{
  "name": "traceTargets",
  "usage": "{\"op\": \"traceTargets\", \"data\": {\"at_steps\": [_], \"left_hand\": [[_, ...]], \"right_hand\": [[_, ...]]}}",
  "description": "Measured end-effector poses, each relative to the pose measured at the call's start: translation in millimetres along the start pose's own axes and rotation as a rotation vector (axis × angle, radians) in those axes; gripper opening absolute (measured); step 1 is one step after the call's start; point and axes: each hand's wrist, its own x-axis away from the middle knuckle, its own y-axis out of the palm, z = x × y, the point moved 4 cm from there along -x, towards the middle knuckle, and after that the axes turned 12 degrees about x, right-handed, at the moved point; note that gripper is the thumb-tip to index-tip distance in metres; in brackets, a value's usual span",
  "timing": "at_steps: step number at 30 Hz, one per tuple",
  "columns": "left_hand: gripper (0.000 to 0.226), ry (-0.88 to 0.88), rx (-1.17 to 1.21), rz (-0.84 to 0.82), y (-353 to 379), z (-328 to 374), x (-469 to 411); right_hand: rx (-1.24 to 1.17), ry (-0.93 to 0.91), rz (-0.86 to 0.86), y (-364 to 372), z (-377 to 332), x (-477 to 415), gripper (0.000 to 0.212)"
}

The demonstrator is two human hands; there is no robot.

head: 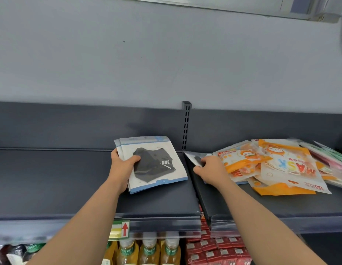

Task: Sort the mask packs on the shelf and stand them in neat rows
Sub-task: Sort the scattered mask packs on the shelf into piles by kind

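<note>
Left hand (122, 165) gripping stacked black-mask packs (153, 163), right hand (210, 170) outstretched, pinching another pack (195, 157).

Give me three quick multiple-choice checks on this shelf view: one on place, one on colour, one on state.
1. The loose pile of orange packs lies: A) right shelf section B) left section C) lower shelf.
2. The mask shown on the pack stack in the left hand is: A) white B) black C) orange.
3. That stack is: A) standing upright B) hanging C) tilted in the grip.

A: right of the upright post.
B: dark mask.
C: only its near edge meets the shelf.
</note>
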Motion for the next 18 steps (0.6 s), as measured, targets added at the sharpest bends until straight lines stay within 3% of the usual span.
{"op": "traceTargets", "data": {"at_steps": [4, 8, 12, 18], "left_hand": [[0.071, 0.012, 0.018, -0.011, 3, -1, 4], [0.071, 0.037, 0.035, -0.059, 18, -4, 11], [0.073, 0.064, 0.051, -0.101, 34, -5, 18], [0.093, 0.096, 0.005, -0.097, 33, -9, 18]], "right_hand": [[-0.318, -0.048, 0.175, -20, -18, 8, 0.014], [-0.482, -0.129, 0.126, -14, -44, 12, 0.038], [-0.347, -0.230, -0.057, 7, -53, 14, 0.045], [-0.233, -0.372, -0.078, 9, -49, 12, 0.044]]}}
